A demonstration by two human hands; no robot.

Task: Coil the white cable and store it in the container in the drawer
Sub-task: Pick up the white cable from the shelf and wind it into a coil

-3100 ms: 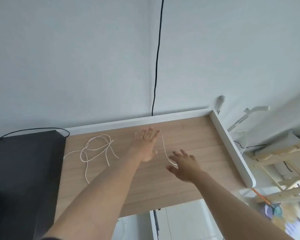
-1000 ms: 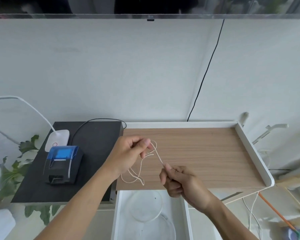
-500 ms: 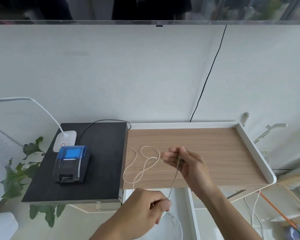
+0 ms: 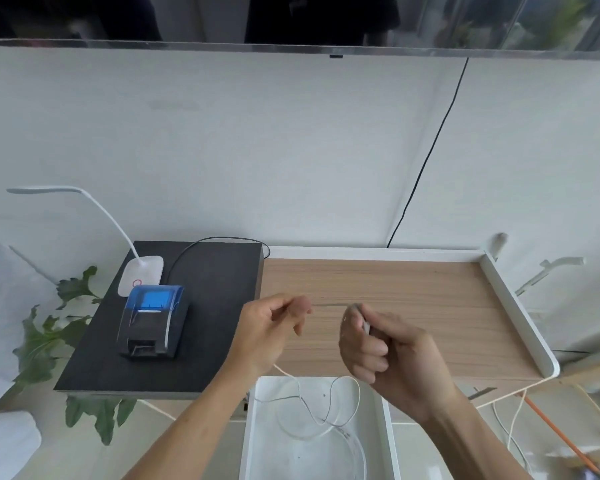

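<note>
A thin white cable (image 4: 329,304) is stretched taut between my two hands above the wooden desk top (image 4: 430,306). My left hand (image 4: 271,332) pinches one part of it between thumb and forefinger. My right hand (image 4: 378,348) is closed around the other part. The rest of the white cable hangs in loose loops (image 4: 326,400) down over the open white drawer (image 4: 250,427). Round clear containers (image 4: 355,448) lie inside the drawer, their outlines faint.
A black cabinet top (image 4: 215,323) on the left carries a blue-lidded small printer (image 4: 153,320) and a white desk lamp (image 4: 141,275). A green plant (image 4: 49,344) stands at far left. A raised white rim (image 4: 520,313) edges the desk's right side. A black wire (image 4: 426,157) runs down the wall.
My left hand rose from the desk's front edge to desk height and pulled the cable tight sideways. The loops that lay on the wood now hang over the drawer.
</note>
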